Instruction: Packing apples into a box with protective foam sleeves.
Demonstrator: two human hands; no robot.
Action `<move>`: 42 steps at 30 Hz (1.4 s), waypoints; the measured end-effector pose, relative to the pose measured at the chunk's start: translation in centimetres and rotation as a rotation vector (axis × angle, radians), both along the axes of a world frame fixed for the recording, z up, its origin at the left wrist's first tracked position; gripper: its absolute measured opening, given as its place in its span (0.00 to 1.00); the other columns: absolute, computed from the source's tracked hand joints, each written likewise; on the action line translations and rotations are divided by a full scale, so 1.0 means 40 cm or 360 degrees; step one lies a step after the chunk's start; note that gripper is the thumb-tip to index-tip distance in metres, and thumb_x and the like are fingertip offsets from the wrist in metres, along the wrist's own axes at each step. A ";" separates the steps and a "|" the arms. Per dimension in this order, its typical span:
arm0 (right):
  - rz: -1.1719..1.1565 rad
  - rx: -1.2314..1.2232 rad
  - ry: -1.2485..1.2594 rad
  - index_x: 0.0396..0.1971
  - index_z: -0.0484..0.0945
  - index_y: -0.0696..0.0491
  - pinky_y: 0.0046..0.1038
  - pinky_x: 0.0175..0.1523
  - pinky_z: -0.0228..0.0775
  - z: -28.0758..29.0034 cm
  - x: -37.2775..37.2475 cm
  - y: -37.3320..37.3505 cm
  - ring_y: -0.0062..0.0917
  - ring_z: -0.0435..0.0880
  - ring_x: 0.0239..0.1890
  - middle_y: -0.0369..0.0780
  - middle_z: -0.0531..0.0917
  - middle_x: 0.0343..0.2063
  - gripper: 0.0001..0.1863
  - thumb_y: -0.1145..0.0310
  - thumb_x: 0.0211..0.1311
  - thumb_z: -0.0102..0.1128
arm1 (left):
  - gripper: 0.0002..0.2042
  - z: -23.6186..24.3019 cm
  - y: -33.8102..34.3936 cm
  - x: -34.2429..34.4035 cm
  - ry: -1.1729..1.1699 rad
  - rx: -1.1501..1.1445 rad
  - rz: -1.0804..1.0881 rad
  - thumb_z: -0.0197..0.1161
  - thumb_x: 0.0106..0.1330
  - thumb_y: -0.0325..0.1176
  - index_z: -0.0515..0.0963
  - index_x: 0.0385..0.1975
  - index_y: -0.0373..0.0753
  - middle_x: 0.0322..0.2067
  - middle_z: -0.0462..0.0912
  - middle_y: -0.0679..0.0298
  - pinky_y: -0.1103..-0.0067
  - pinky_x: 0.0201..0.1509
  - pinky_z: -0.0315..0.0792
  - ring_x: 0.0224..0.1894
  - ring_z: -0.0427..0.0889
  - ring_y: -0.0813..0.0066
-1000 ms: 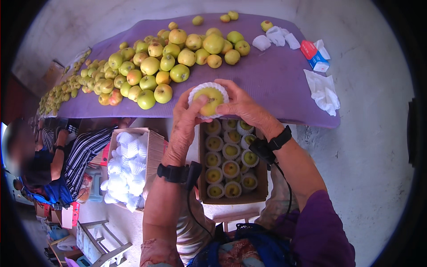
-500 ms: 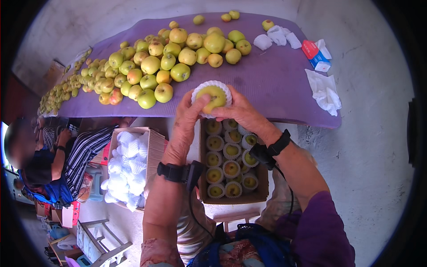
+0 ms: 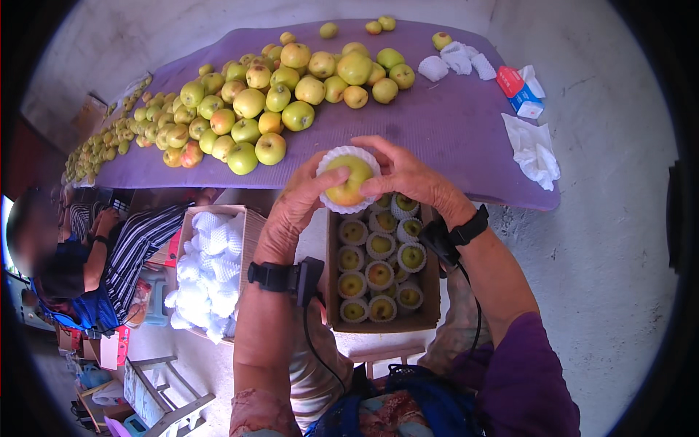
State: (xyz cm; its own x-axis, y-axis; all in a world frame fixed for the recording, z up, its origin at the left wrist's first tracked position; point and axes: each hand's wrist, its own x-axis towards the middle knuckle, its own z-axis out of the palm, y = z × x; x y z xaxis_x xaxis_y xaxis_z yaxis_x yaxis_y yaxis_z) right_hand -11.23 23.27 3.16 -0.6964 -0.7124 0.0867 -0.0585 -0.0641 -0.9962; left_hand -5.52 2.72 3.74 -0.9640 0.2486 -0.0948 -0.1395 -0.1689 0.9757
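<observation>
A yellow-green apple (image 3: 349, 186) sits in a white foam net sleeve (image 3: 342, 151) just past the table's near edge. My left hand (image 3: 297, 194) is wrapped round the left side of the sleeve, its thumb lying on the apple. From the right, my right hand (image 3: 416, 180) grips it too, thumb tip pressed to the fruit and index finger lifted along the sleeve's far side; its other fingers are mostly hidden. Below my hands stands a cardboard box (image 3: 384, 326) holding rows of sleeved apples.
A large heap of loose apples (image 3: 249, 103) covers much of the purple-topped table (image 3: 444, 138). At its right lie empty sleeves (image 3: 457, 58), a tissue box (image 3: 520, 93) and crumpled tissue (image 3: 533, 153). White sleeves (image 3: 211, 273) fill a carton at left, near a seated person (image 3: 80, 262).
Both hands have come slightly nearer with the sleeved apple. The apple has turned in the sleeve, and my right thumb now lies on its front while the right index finger has lifted.
</observation>
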 end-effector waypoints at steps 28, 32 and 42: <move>-0.0584 -0.0183 -0.0011 0.33 0.77 0.62 0.19 0.29 0.72 0.009 0.004 0.001 0.17 0.78 0.23 0.38 0.80 0.24 0.07 0.78 0.53 0.57 | 0.28 -0.023 0.059 -0.010 0.0287 0.0375 0.0531 0.68 0.56 0.33 0.67 0.56 0.35 0.47 0.76 0.61 0.74 0.58 0.67 0.51 0.75 0.72; -0.0579 -0.0210 -0.0024 0.33 0.77 0.62 0.19 0.28 0.72 0.023 0.011 -0.002 0.16 0.78 0.22 0.37 0.80 0.24 0.08 0.78 0.52 0.58 | 0.26 -0.033 0.046 -0.024 0.0245 0.0506 0.0501 0.67 0.57 0.33 0.67 0.55 0.35 0.47 0.76 0.61 0.75 0.57 0.68 0.50 0.75 0.72; -0.0550 -0.0086 0.0454 0.49 0.73 0.58 0.24 0.44 0.73 0.032 -0.001 0.027 0.22 0.78 0.40 0.41 0.78 0.39 0.26 0.66 0.49 0.70 | 0.21 -0.018 0.037 -0.016 0.0050 0.0580 0.0387 0.63 0.61 0.34 0.69 0.53 0.35 0.46 0.76 0.61 0.74 0.55 0.70 0.49 0.76 0.73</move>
State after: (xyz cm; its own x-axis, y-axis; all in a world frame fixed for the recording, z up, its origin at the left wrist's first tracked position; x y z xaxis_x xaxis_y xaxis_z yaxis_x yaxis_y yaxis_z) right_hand -11.29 24.34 4.43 -0.8355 -0.4314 0.3404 -0.3573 -0.0440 -0.9329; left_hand -6.16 4.20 3.00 -0.9996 0.0259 -0.0124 -0.0243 -0.5272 0.8494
